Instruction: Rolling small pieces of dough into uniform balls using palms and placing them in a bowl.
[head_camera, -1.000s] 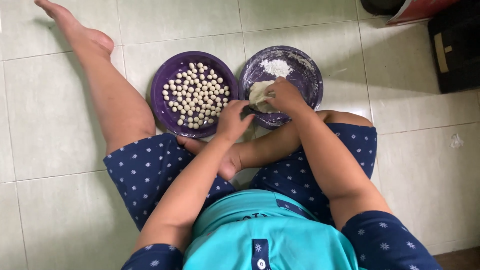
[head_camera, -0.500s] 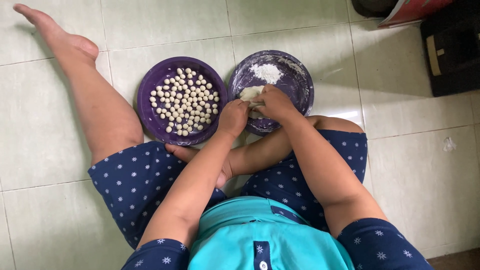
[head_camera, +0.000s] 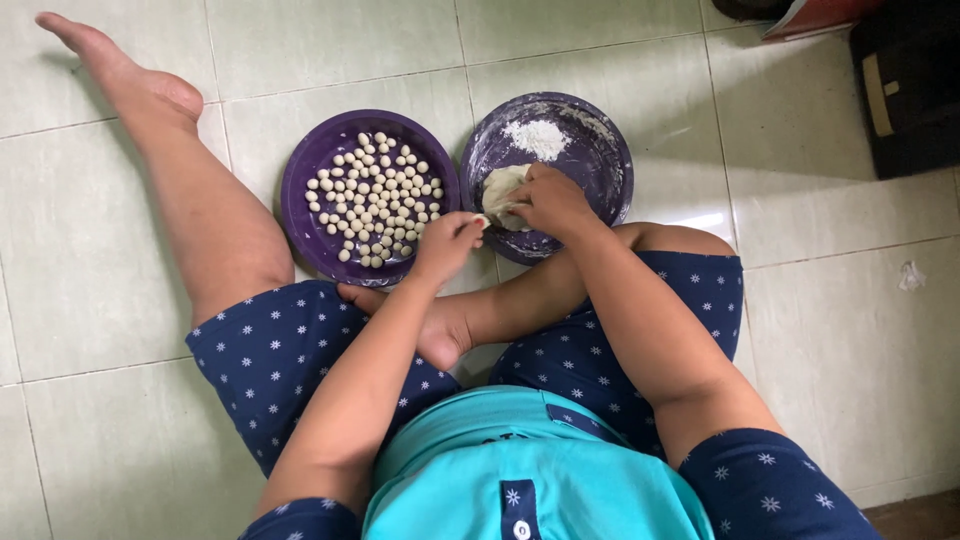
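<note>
The right hand presses on the dough, fingers curled over its right edge, inside the floury bowl at about one o'clock on the tiled floor. The left hand pinches a small bit of dough between fingertips — held just above the gap between the two bowls. At eleven o'clock the plate holds many small dough balls. A flour heap sits at the bowl's far side — apart from the dough.

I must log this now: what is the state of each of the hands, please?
Left hand: closed, pinching a small piece of dough in its fingertips.
Right hand: closed on the dough lump in the floury purple bowl.
</note>
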